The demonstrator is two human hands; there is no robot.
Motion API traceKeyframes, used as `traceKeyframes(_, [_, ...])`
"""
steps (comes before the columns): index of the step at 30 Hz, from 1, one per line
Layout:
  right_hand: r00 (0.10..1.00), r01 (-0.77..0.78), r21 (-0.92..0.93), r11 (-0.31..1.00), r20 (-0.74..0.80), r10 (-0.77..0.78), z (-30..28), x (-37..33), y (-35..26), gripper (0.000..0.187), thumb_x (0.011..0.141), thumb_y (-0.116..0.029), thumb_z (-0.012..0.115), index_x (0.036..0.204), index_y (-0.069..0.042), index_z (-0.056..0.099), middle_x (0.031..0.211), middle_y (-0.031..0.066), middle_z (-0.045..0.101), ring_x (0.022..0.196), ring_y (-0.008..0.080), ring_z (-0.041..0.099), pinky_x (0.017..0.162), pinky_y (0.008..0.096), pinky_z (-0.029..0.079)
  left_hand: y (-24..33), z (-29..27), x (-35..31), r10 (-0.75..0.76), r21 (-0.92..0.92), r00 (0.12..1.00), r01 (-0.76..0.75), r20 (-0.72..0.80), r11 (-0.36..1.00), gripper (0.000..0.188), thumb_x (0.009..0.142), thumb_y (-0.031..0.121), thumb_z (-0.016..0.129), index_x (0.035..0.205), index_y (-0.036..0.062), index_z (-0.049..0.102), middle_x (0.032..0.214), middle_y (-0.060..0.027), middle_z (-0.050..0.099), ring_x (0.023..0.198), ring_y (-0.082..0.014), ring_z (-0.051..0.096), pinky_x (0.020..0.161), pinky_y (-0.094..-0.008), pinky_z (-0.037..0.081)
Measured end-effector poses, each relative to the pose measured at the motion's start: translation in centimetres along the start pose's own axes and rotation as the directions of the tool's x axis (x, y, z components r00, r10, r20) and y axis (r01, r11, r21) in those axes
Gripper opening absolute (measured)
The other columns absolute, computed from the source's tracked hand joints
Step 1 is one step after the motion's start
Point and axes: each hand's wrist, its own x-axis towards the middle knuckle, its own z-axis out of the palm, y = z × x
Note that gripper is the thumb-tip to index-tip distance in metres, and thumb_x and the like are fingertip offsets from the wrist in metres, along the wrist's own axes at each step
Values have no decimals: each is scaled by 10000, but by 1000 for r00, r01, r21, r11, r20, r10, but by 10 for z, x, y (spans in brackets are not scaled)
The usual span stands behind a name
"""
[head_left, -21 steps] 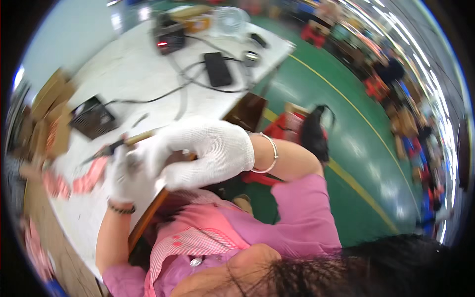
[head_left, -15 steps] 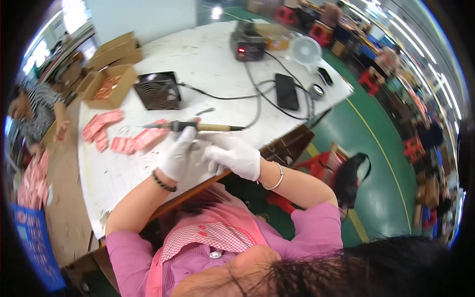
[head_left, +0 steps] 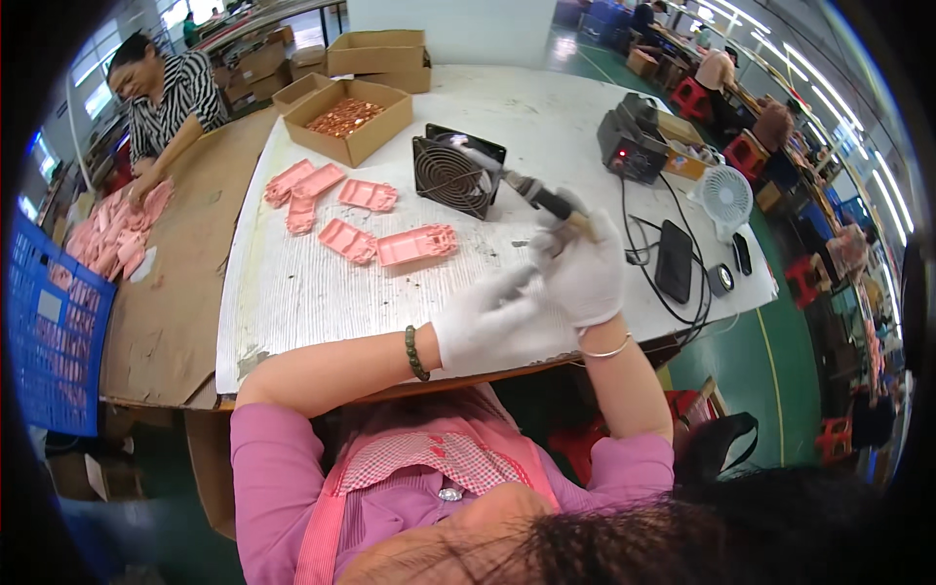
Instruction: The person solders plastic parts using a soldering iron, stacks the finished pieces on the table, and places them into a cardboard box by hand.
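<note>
In its white glove, my right hand [head_left: 587,273] is closed around a soldering iron [head_left: 552,202]. The iron slants up and left, its blurred tip end crossing in front of a square black fan [head_left: 450,174]. Close beside the right wrist, my gloved left hand [head_left: 495,317] has its fingers stretched out and the thumb apart. Part of its fingertips are covered by the right hand. Several pink plastic housings lie left of the hands, among them a long one [head_left: 417,246] and a shorter one [head_left: 348,240].
A cardboard box of copper-coloured parts [head_left: 348,146] stands beyond the housings. At right are a soldering station [head_left: 634,139], a phone [head_left: 674,261], a white fan [head_left: 724,198] and loose cables. Leftward, a co-worker [head_left: 175,107] reaches into a pink pile beside a blue crate [head_left: 57,331].
The view has turned, so the table things sit farther right. Lying level above both hands before, the iron is now tilted up in my right hand, and the left hand is lower beside it.
</note>
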Motion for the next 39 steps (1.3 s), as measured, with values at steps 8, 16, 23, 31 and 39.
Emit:
traceKeyframes(8, [990, -65, -122, 990, -128, 49, -8, 21, 1, 252, 940, -228, 400, 1023, -28, 527, 766, 61, 541, 667, 177, 530, 607, 253, 460, 4, -63, -25, 220, 850, 975, -120, 5, 513, 339, 683, 194, 689, 960, 66, 541, 1121, -150, 499, 1087, -337, 461, 919, -428, 381])
traceKeyframes(16, [937, -345, -200, 917, -125, 325, -6, 46, 11, 409, 928, -331, 360, 1158, -25, 503, 844, 102, 597, 760, 237, 579, 677, 347, 458, -14, -103, -31, 17, 842, 1000, -25, 19, 539, 306, 699, 203, 677, 926, 70, 520, 983, -112, 537, 901, -294, 544, 778, -390, 427])
traceKeyframes(23, [959, -281, -375, 883, -76, 273, -23, 61, 38, 220, 929, -196, 458, 997, -5, 544, 843, 65, 577, 664, 112, 547, 611, 272, 480, 19, -118, -32, -123, 689, 975, -38, 183, 724, 264, 769, 251, 636, 932, 57, 563, 926, -138, 592, 841, -308, 588, 742, -381, 472])
traceKeyframes(31, [946, -317, -348, 882, -182, 268, -34, 60, 47, 175, 915, -168, 461, 960, -20, 542, 788, 54, 560, 619, 94, 512, 527, 239, 449, -34, -215, -1, 0, 874, 992, 108, -122, 473, 208, 720, 137, 642, 897, 63, 562, 973, -129, 573, 907, -307, 572, 778, -372, 469])
traceKeyframes(39, [949, -303, -403, 863, -213, 234, -32, 61, 45, 198, 915, -199, 459, 921, -21, 545, 647, 57, 549, 533, 119, 509, 508, 244, 441, -48, -219, 1, -24, 808, 987, 142, -157, 572, 190, 721, 157, 664, 841, 49, 564, 1175, -148, 529, 979, -302, 560, 833, -335, 465])
